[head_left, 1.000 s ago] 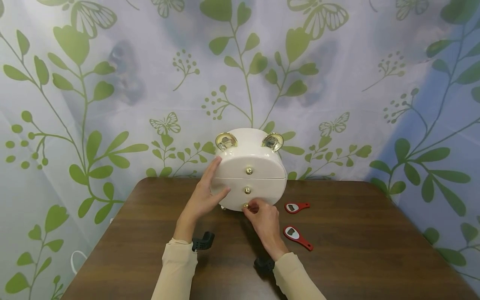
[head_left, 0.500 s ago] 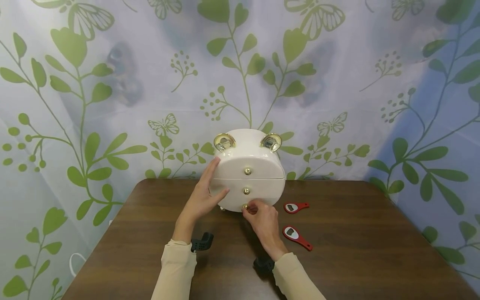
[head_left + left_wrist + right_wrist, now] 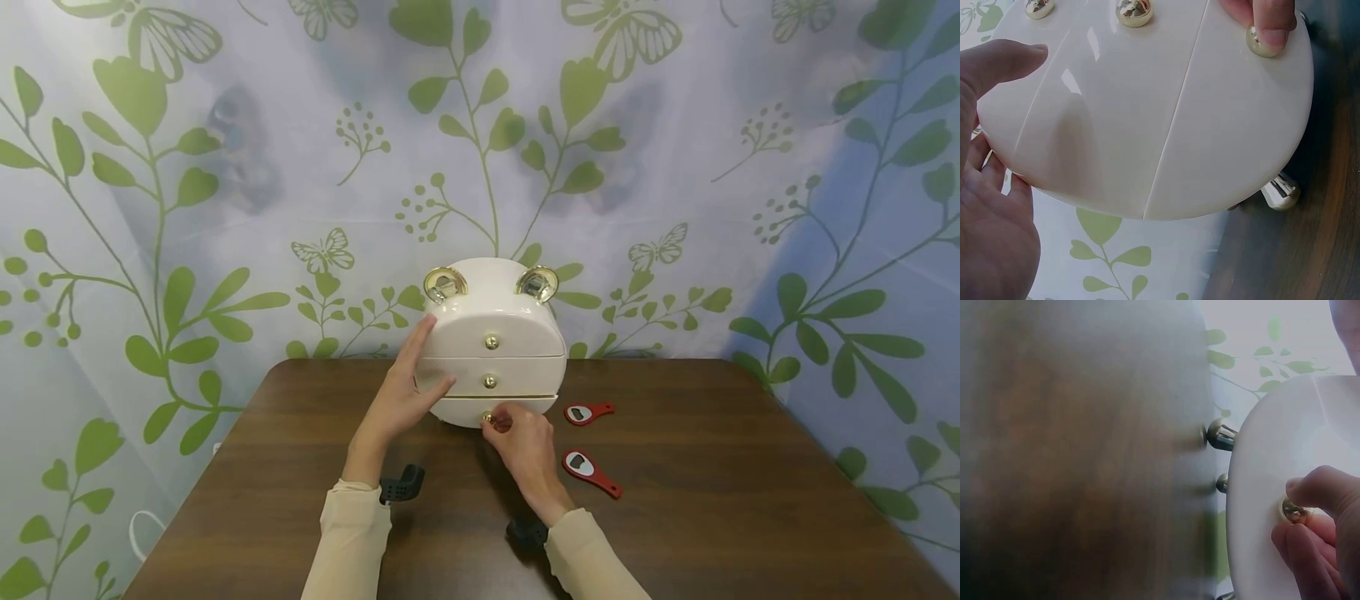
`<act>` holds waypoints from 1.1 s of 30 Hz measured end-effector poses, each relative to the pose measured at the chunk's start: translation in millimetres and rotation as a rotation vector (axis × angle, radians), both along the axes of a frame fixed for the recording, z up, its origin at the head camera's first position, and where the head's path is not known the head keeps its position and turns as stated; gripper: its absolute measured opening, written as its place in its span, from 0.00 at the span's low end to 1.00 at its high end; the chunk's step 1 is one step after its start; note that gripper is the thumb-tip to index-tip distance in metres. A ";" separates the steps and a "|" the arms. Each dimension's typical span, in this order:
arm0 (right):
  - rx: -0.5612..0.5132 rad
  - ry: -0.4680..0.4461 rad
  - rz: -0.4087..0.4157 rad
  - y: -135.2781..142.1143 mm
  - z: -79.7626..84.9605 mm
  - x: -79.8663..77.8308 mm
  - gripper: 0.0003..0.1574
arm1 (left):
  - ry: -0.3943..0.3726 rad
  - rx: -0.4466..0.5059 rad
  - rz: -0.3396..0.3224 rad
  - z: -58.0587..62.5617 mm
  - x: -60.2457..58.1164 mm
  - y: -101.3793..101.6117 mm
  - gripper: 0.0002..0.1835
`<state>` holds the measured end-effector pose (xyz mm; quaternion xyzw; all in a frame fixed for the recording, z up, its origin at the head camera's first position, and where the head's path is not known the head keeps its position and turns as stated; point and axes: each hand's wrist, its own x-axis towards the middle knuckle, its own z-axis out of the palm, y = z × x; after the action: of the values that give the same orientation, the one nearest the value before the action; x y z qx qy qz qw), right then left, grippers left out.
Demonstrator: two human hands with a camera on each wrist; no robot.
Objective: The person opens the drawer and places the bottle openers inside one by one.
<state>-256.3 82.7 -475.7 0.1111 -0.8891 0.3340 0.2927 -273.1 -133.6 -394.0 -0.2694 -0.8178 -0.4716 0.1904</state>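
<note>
A white round-fronted drawer box [image 3: 491, 287] with two gold ears [image 3: 537, 284] stands at the back of the table. Its front carries three drawers, each with a round gold knob. In the head view the bottom drawer [image 3: 455, 410] juts slightly forward, with a thin gap along its top edge. My right hand [image 3: 531, 450] pinches the bottom knob [image 3: 1294, 511] between thumb and fingers. My left hand [image 3: 393, 404] lies against the box's left side, fingers extended; its thumb [image 3: 1016, 60] reaches over the front. The upper knob [image 3: 491, 342] and middle knob [image 3: 490, 382] are untouched.
Two red bottle openers [image 3: 589, 413] with white oval faces lie right of the box, the nearer opener [image 3: 592, 473] beside my right wrist. A leaf-patterned curtain [image 3: 480, 167] hangs directly behind the brown wooden table [image 3: 697, 500]. Gold feet [image 3: 1281, 191] hold up the box.
The bottom drawer has come forward a little, opening a gap above it, as my right hand draws its knob toward me. My left hand stays on the box's side.
</note>
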 end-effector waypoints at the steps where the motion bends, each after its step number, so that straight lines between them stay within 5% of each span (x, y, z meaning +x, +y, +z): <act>1: -0.001 -0.004 0.001 -0.1 0.1 0.8 0.10 | 0.000 0.000 -0.001 -0.3 -0.2 -0.3 0.51; 33: 0.096 0.064 0.016 5.3 3.5 50.8 0.12 | 0.004 0.003 -0.006 -4.2 -2.5 -0.9 0.51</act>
<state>-205.4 88.0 -472.2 0.1426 -0.8934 0.2893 0.3126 -275.6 -134.5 -398.2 -0.2726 -0.8159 -0.4728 0.1908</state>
